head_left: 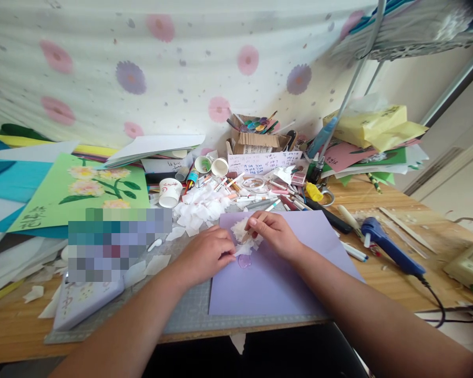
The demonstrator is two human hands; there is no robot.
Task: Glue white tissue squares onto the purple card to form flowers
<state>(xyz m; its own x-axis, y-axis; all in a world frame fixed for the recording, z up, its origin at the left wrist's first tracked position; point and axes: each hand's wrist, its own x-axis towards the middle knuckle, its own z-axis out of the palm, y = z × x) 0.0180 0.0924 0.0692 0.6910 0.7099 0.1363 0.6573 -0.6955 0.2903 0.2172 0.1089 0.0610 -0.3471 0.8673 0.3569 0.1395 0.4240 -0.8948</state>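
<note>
White tissue petals (247,236) partly cover our lilac paper sheet (276,278); left hand (207,254) and right hand (274,233) pinch them, loose white tissue pieces (199,207) unused.

I see a wooden table (382,273) with a grey cutting mat (189,310) along its front edge. A lilac sheet of paper (276,278) lies on the mat, reaching past the mat's right edge. A blue glue gun (390,245) rests on the bare wood toward the right edge, its cord trailing off the table. Toward the back edge I see a heap of white paper scraps (199,207), scattered pens (256,197) and a paper cup (169,192). A green flower picture (82,191) lies near the left edge.
</note>
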